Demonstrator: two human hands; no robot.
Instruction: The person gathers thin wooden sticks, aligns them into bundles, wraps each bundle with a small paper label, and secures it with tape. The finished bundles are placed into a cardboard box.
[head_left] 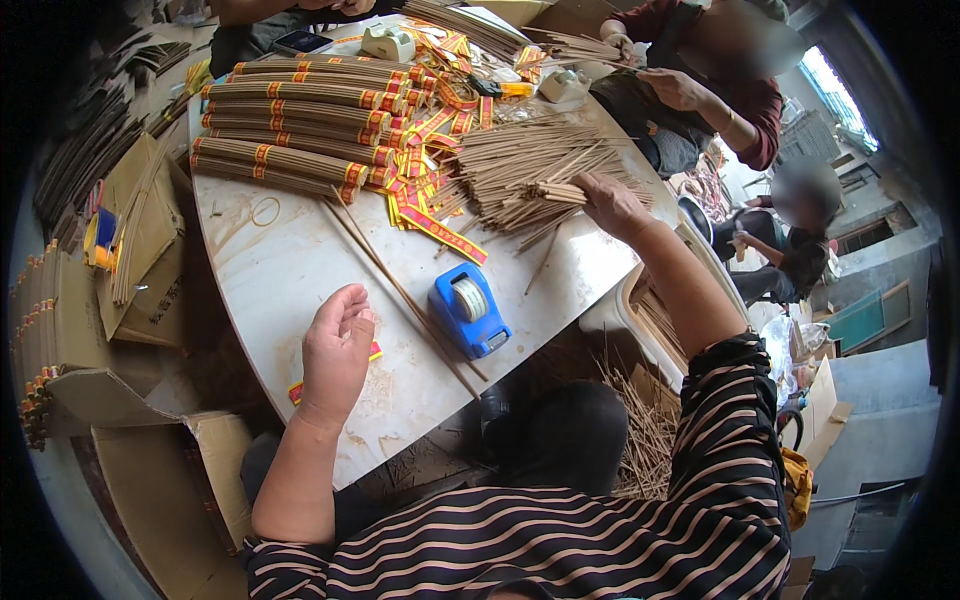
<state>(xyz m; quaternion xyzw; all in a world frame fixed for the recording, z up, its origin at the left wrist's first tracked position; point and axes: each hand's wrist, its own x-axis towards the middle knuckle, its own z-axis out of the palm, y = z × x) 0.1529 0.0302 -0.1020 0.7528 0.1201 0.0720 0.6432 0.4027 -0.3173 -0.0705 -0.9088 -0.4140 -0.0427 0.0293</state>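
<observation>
My right hand [612, 208] closes around a small bunch of thin brown incense sticks [558, 191], over the right part of a large loose pile of incense sticks [525, 160]. My left hand [338, 345] hovers over the near part of the table, fingers loosely bent and thumb apart, with nothing visible in it. Partly hidden beneath it lies a red and yellow paper label strip [296, 392]. A blue tape dispenser [470, 310] with a roll of tape stands between my hands. Two or more loose sticks [400, 290] lie slantwise beside it.
Bundled incense sticks [290, 118] with red-yellow bands are stacked on the white table [245, 285]. Loose label strips [445, 235] lie alongside. Cardboard boxes [150, 470] stand at left, a white bin [620, 310] of sticks at right. A co-worker's hand [675, 88] handles sticks across the table.
</observation>
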